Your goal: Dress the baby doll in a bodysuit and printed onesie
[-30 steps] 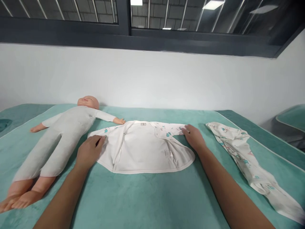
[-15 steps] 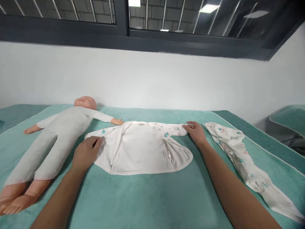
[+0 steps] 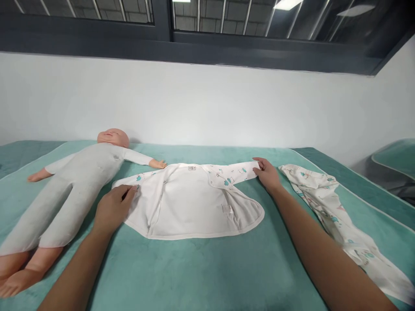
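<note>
A white baby shirt (image 3: pixel 191 203) with small teal prints lies spread open, its inside facing up. My left hand (image 3: pixel 116 206) pinches the shirt's left side, near the sleeve and front flap. At the other end, my right hand (image 3: pixel 266 173) grips the cuff of the right sleeve, which is stretched straight out. A baby doll (image 3: pixel 87 172) in a white cloth body lies on its back to the left, one of its hands close to the shirt's left shoulder. Printed baby pants (image 3: pixel 337 216) lie to the right, partly behind my right forearm.
Everything rests on a green padded cover (image 3: pixel 194 276). A white wall (image 3: pixel 194 103) rises behind it, below a dark window frame (image 3: pixel 97 41) with bars. A green-covered piece (image 3: pixel 395 157) stands at the far right.
My right hand has moved slightly up and outward, drawing the right sleeve straighter and higher. My left hand keeps its hold on the left side. The camera view has shifted slightly.
</note>
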Demonstrator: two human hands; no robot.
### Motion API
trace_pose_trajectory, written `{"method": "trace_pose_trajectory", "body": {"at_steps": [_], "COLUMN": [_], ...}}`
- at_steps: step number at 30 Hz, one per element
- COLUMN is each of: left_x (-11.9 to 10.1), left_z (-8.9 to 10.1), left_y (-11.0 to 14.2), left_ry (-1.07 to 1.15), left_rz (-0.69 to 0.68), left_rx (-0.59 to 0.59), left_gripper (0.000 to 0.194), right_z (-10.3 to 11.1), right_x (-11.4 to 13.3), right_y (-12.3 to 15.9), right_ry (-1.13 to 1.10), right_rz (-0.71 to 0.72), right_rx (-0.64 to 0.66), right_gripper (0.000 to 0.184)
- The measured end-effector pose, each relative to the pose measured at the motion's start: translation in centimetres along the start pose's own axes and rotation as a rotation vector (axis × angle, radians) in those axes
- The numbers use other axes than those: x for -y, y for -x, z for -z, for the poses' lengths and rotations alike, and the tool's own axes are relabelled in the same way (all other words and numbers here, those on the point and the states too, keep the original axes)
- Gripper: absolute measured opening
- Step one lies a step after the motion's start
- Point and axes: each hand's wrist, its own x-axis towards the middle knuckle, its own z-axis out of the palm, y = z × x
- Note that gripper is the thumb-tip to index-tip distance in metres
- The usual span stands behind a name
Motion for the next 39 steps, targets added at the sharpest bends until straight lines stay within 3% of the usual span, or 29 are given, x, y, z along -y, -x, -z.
{"method": "trace_pose_trajectory", "body": {"at_steps": [3, 5, 7, 9, 12, 14, 16, 21, 30, 35, 39], "left_x": [0.0, 0.0, 0.0, 0.0, 0.0, 0.1, 0.3, 1.4, 0.6, -0.2, -0.4], "left_z": [0.0, 0.0, 0.0, -0.1, -0.1, -0.2, -0.3, -1.0, -0.7, -0.5, -0.6], "left_y": [0.0, -0.1, -0.1, -0.2, -0.1, 0.0, 0.0, -0.6, 0.2, 0.6, 0.6], "left_ry": [0.008, -0.003, -0.023, -0.043, -0.052, -0.044, -0.032, -0.054, -0.299, -0.361, -0.302], "left_rz": [0.005, 0.008, 0.007, 0.002, -0.023, -0.076, -0.165, -0.316, -0.159, -0.258, -0.37], "left_rx": [-0.009, -0.01, -0.005, 0.0, -0.025, -0.071, -0.113, -0.105, -0.224, -0.288, -0.278], "left_gripper": [0.037, 0.037, 0.037, 0.037, 0.037, 0.036, 0.033, 0.035, 0.032, 0.036, 0.032], "right_z": [0.1, 0.1, -0.3, -1.3, -3.2, -4.1, -4.4, -3.6, -2.4, -1.3, -2.5], "right_x": [0.4, 1.7, 3.8, 6.3, 9.4, 9.9, 9.1, 5.9, 4.8, 7.5, 11.5], "right_y": [0.1, 0.7, 1.8, 3.2, 4.7, 4.9, 4.4, 2.9, 3.1, 4.8, 7.5], "right_ry": [0.12, 0.186, 0.207, 0.186, 0.187, 0.252, 0.361, 0.619, 0.701, 0.484, 0.354], "right_rz": [-0.032, 0.058, 0.181, 0.253, 0.392, 0.471, 0.457, 0.292, 0.085, 0.238, 0.437], "right_rx": [-0.078, -0.14, -0.123, 0.033, 0.384, 0.529, 0.582, 0.493, 0.298, 0.175, 0.331], "right_gripper": [0.045, 0.043, 0.042, 0.043, 0.047, 0.049, 0.053, 0.055, 0.049, 0.045, 0.049]}}
